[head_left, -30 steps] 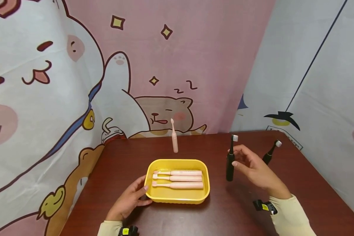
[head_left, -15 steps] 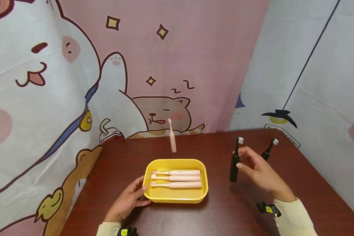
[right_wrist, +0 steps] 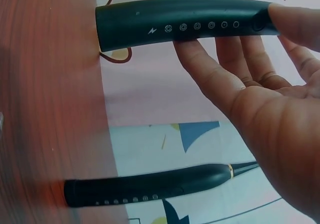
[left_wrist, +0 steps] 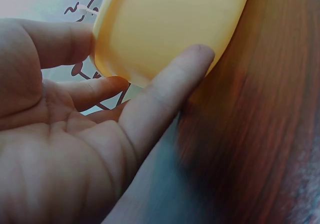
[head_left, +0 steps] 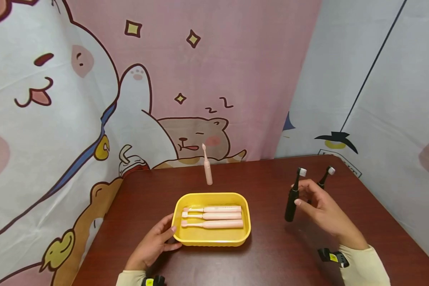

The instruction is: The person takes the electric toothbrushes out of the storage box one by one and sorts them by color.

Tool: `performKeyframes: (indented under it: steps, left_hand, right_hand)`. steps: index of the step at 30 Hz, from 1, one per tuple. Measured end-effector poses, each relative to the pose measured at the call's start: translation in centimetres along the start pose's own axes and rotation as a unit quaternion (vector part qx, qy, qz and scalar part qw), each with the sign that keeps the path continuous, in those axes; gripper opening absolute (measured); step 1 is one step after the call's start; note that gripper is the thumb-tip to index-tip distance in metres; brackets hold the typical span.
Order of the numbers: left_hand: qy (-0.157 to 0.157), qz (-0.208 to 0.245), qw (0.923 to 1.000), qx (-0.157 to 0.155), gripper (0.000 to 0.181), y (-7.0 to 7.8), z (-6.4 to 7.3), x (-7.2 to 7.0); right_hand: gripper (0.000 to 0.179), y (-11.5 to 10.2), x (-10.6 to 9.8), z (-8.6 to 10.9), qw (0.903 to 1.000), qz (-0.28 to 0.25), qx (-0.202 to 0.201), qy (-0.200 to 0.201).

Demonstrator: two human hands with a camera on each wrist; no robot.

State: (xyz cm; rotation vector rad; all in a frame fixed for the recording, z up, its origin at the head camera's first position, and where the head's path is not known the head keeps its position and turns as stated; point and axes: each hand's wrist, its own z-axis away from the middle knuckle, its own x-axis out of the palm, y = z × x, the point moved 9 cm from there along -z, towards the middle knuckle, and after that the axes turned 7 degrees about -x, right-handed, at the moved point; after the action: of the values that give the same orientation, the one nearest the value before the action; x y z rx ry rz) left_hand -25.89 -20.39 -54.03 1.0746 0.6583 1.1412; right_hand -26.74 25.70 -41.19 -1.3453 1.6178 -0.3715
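My right hand (head_left: 325,210) pinches a black electric toothbrush (head_left: 291,204) between thumb and fingers, its white-bristled head up and leaning right. In the right wrist view the handle (right_wrist: 150,23) shows a row of small icons. A second black electric toothbrush (head_left: 321,182) stands just behind that hand, partly hidden by it. At the left end of a yellow tray (head_left: 211,242), my left hand (head_left: 151,242) holds the wall, thumb at the rim and fingers round the corner. Inside the tray lie three pink electric toothbrushes (head_left: 221,224), side by side, heads left.
Behind the tray, another pink electric toothbrush (head_left: 208,172) stands upright on the dark red-brown table (head_left: 264,254). A curtain with cartoon animals (head_left: 257,79) hangs along the table's back and sides.
My right hand has carried the black toothbrush to the right, nearer the other black one, and it leans more. My left hand stays at the tray.
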Motion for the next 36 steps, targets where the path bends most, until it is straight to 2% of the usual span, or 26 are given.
performKeyframes:
  steps: [12,25,36]
  left_hand:
    - [-0.001,0.014,0.9999,-0.006,0.062,-0.3,0.0,-0.3]
    - [-0.016,0.021,0.9997,-0.003,0.061,-0.1,-0.4,0.3]
    - [-0.016,0.018,0.9997,-0.002,0.06,0.4,-0.1,0.3]
  right_hand:
    - [0.038,0.4,-2.5,1.9,0.9984,0.022,0.018,0.048]
    - [0.039,1.9,-7.0,4.8,0.9924,0.067,0.04,0.094]
    - [0.04,4.8,-7.4,5.6,0.9821,0.117,0.058,0.136]
